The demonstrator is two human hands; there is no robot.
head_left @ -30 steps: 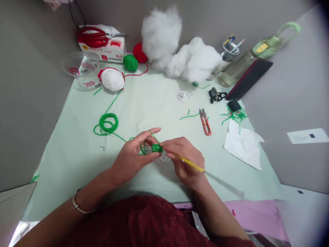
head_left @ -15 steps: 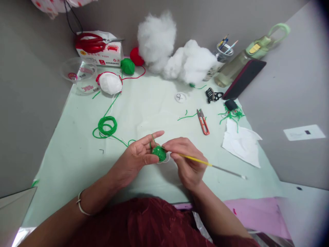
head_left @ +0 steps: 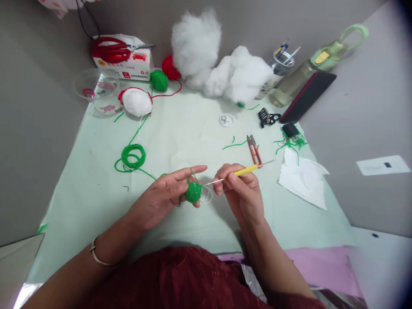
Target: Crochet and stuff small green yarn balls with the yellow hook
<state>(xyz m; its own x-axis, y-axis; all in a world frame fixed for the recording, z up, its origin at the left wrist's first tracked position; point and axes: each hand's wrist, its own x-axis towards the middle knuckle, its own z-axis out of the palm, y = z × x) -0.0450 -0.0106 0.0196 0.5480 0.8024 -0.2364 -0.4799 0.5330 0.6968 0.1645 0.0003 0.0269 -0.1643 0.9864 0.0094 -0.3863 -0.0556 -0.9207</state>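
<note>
A small green crochet piece is pinched in my left hand, whose index finger stretches out with green yarn looped over it. My right hand grips a crochet hook by its yellow handle. The hook's thin metal tip reaches left to the edge of the piece. A loop of white thread hangs beside the piece. From my left hand the yarn runs back to a loose green coil on the table.
Behind lie a white yarn ball, a green ball, a red ball and white stuffing. Orange thread snips lie just beyond my right hand. At right are a hair claw, paper, a phone and a bottle.
My right hand has turned and shifted right, so the hook now points up to the right at its back end. The green piece has tilted and moved slightly left in my left hand.
</note>
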